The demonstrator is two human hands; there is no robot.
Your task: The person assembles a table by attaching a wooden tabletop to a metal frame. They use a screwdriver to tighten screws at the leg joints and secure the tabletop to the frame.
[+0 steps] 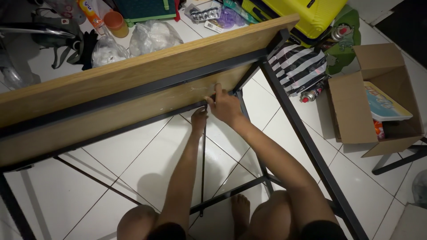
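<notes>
Wooden tabletop point(133, 75), tipped on its side on the white floor, underside facing us. Our left hand point(199, 120) closes around a thin black rod point(203, 169); our right hand point(225, 106) pinches something small at the frame joint point(235, 91), apparently fastening the brace. Next, we judge, steady alignment matters.

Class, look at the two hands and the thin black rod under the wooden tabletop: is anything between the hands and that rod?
Nothing visible. The left hand grips the thin black rod near its top; the right hand touches the black frame beside it.
</notes>
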